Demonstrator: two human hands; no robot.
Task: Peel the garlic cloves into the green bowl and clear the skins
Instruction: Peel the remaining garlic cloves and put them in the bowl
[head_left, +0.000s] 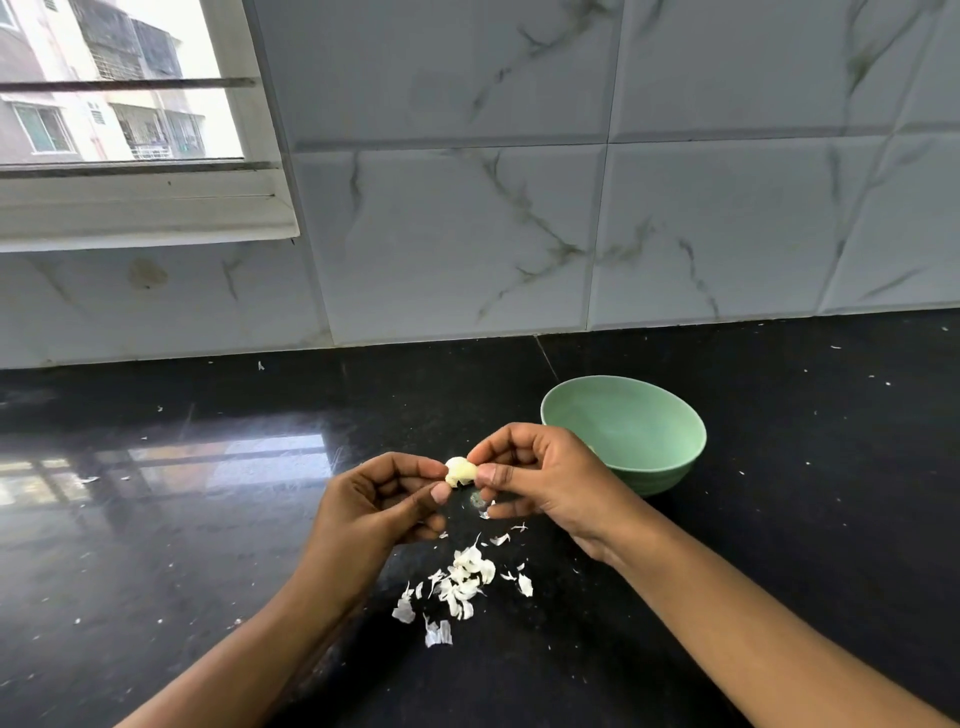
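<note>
Pale yellowish garlic clove (461, 471) held above glossy black stone surface (208, 519). Left hand (384, 499) grip pinches one end between thumb and forefinger; right hand (540, 478) grip pinches other. Round pale-green bowl (649, 431) stands just right of hands, toward surface's far edge. White papery skins (462, 582) lie scattered toward near edge.

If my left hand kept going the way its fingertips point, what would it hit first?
The left hand pinches the garlic clove; straight beyond it, probably the right hand, gripping the clove's other side.
</note>
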